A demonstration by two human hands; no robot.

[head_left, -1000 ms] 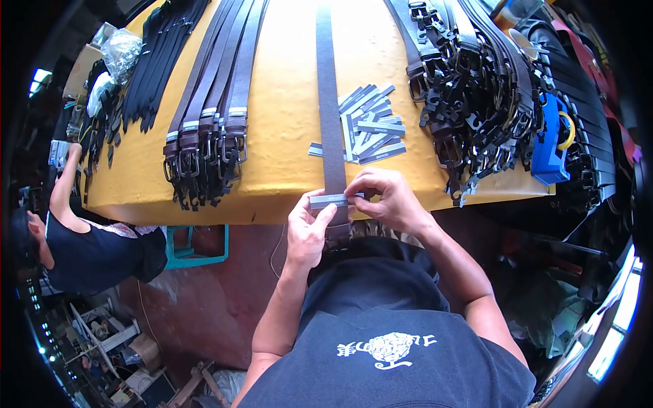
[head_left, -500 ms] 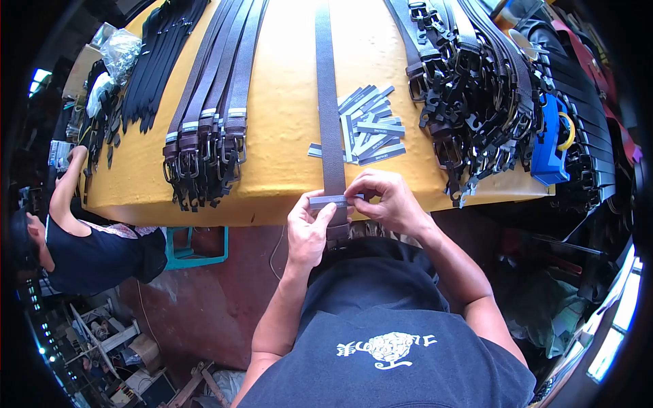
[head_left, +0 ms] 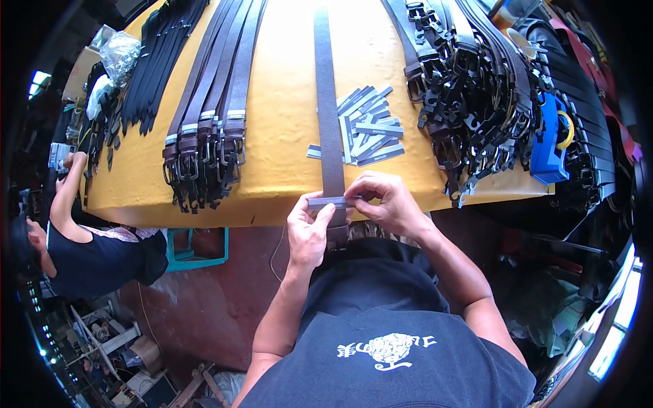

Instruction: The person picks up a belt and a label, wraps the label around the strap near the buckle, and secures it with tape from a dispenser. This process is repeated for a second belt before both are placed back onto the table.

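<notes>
A long dark brown belt runs down the table toward me and hangs over its front edge. Across it lies a grey printed label strip. My left hand is closed round the belt and the strip's left part, thumb pressing on the strip's face. The fingers of my right hand pinch the strip's right end, beside the belt. Just beyond my hands, a loose pile of similar label strips lies right of the belt, with one strip poking out on its left side.
Brown belts with label bands lie at left, black straps beyond them. Many buckled belts and a blue tool with a yellow handle lie at right. Another person works at far left near a green stool.
My hands keep the same grip on the belt and label strip, with hardly any movement. At far left the other person's hand has shifted slightly.
</notes>
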